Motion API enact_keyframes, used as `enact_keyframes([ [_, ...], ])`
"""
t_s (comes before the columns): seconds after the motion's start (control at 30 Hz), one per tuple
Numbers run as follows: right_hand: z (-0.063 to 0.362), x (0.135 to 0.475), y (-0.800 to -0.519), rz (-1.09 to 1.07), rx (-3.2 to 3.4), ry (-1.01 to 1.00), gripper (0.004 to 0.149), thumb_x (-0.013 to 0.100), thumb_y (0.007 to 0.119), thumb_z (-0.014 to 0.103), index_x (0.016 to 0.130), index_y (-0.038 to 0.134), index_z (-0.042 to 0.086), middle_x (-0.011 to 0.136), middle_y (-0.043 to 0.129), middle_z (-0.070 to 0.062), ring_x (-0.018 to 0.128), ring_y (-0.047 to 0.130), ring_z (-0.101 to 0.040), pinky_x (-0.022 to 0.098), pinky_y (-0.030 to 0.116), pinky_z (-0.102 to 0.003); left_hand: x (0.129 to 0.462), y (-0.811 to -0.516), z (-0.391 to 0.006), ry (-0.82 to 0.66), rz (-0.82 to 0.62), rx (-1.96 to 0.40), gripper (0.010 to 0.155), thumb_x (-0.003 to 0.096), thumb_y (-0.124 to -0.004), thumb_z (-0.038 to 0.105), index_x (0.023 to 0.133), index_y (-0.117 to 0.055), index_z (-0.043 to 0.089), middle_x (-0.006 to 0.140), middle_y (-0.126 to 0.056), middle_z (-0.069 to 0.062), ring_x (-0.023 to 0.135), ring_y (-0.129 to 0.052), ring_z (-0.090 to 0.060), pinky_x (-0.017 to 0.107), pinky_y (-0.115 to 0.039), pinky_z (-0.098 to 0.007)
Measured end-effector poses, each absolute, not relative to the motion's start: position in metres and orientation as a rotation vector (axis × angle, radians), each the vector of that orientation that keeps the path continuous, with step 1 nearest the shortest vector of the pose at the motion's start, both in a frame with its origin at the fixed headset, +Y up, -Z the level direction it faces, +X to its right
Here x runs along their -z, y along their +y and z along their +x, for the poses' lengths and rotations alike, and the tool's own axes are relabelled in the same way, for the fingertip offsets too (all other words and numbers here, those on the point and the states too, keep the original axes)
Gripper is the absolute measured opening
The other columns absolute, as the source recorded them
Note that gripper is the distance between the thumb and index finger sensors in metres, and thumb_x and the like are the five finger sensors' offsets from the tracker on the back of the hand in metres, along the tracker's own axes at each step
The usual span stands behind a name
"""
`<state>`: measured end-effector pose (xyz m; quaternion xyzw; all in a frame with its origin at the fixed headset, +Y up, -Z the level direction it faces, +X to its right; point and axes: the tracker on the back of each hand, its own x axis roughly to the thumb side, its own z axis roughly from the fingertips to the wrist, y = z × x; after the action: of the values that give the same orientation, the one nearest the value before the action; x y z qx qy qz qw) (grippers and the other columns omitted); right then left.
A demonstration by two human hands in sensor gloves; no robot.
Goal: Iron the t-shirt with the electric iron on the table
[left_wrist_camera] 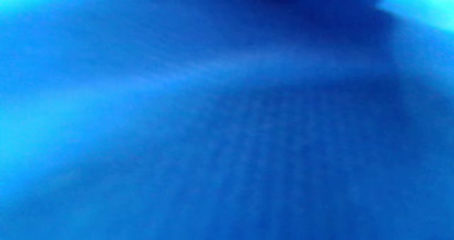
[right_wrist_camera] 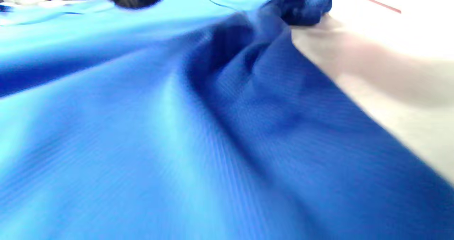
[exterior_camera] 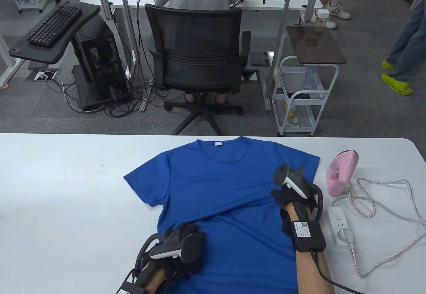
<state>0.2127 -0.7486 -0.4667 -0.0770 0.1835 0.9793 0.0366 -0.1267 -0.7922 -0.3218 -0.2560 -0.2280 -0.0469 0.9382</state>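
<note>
Fingers [exterior_camera: 301,174] on t-shirt [exterior_camera: 226,194], collar toward far edge.

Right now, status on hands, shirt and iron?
Both hands, left and right, rest on the blue t-shirt. Pink iron untouched beside it. Cord loose nearby.

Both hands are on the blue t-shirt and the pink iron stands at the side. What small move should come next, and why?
Probably the right hand should smooth the fabric outward toward the sleeve: the right wrist view shows a fold in the t-shirt near its edge. The iron stands untouched beside it, so flattening comes first.
</note>
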Motion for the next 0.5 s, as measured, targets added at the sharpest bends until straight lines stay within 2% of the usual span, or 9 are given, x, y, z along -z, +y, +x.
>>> enact_keyframes([
  [0.07,0.210,0.445,-0.747,-0.059,-3.033,0.659,0.080,0.043,0.072,0.049,0.111,0.036,0.027,0.118,0.027,-0.012,0.107,0.039,-0.047,0.070,0.042,-0.074,0.320,-0.791,-0.132,-0.438,-0.600,0.081,0.085,0.0472,-0.059,0.059,0.112,-0.017,0.025,0.117,-0.009,-0.007,0.110,-0.021,-0.039,0.077,-0.034,-0.062],
  [0.13,0.208,0.421,-0.752,0.075,-3.069,0.740,0.084,0.041,0.075,0.051,0.111,0.035,0.027,0.118,0.027,-0.011,0.107,0.038,-0.047,0.070,0.041,-0.074,0.318,-0.783,-0.130,-0.451,-0.547,0.070,0.081,0.0471,-0.060,0.058,0.113,-0.026,0.025,0.118,-0.019,-0.007,0.110,-0.031,-0.038,0.077,-0.041,-0.061],
  [0.23,0.211,0.396,-0.766,0.129,-3.183,0.790,0.091,0.033,0.075,0.051,0.110,0.032,0.029,0.117,0.025,-0.010,0.107,0.035,-0.047,0.071,0.040,-0.074,0.317,-0.774,-0.123,-0.456,-0.531,0.068,0.073,0.0477,-0.059,0.056,0.111,-0.043,0.025,0.117,-0.039,-0.007,0.106,-0.051,-0.035,0.075,-0.053,-0.056],
  [0.3,0.220,0.384,-0.775,0.145,-3.306,0.811,0.093,0.029,0.075,0.050,0.109,0.031,0.032,0.118,0.024,-0.009,0.108,0.035,-0.046,0.072,0.039,-0.073,0.316,-0.771,-0.122,-0.476,-0.588,0.045,0.073,0.0476,-0.059,0.058,0.112,-0.045,0.026,0.117,-0.041,-0.007,0.106,-0.052,-0.036,0.075,-0.055,-0.056],
  [0.33,0.225,0.381,-0.776,0.117,-3.326,0.784,0.092,0.028,0.071,0.051,0.108,0.029,0.035,0.118,0.027,-0.008,0.108,0.037,-0.045,0.072,0.042,-0.072,0.316,-0.769,-0.123,-0.474,-0.647,0.033,0.074,0.0480,-0.058,0.059,0.113,-0.042,0.027,0.118,-0.037,-0.007,0.108,-0.048,-0.036,0.076,-0.053,-0.056],
  [0.4,0.236,0.375,-0.776,0.108,-3.224,0.712,0.090,0.028,0.075,0.048,0.108,0.035,0.034,0.117,0.030,-0.009,0.107,0.039,-0.047,0.071,0.042,-0.073,0.320,-0.763,-0.128,-0.468,-0.701,-0.041,0.073,0.0487,-0.057,0.060,0.113,-0.041,0.029,0.120,-0.038,-0.004,0.109,-0.048,-0.033,0.077,-0.052,-0.056],
  [0.43,0.240,0.373,-0.775,0.100,-3.230,0.723,0.090,0.028,0.076,0.048,0.108,0.036,0.035,0.117,0.029,-0.009,0.107,0.039,-0.047,0.071,0.042,-0.073,0.325,-0.758,-0.132,-0.455,-0.658,-0.083,0.071,0.0486,-0.057,0.059,0.112,-0.047,0.029,0.118,-0.050,-0.003,0.107,-0.058,-0.031,0.076,-0.057,-0.055],
  [0.47,0.243,0.371,-0.774,0.090,-3.255,0.746,0.090,0.028,0.075,0.048,0.108,0.034,0.036,0.118,0.028,-0.009,0.107,0.038,-0.047,0.071,0.042,-0.073,0.333,-0.751,-0.137,-0.412,-0.570,-0.125,0.070,0.0484,-0.058,0.058,0.111,-0.055,0.027,0.114,-0.064,-0.005,0.101,-0.073,-0.031,0.073,-0.064,-0.054],
  [0.5,0.244,0.370,-0.774,0.089,-3.265,0.737,0.090,0.029,0.075,0.048,0.108,0.034,0.035,0.118,0.028,-0.009,0.107,0.038,-0.047,0.071,0.042,-0.073,0.341,-0.743,-0.142,-0.338,-0.473,-0.144,0.070,0.0481,-0.059,0.057,0.110,-0.060,0.025,0.110,-0.073,-0.007,0.096,-0.080,-0.033,0.070,-0.067,-0.054],
])
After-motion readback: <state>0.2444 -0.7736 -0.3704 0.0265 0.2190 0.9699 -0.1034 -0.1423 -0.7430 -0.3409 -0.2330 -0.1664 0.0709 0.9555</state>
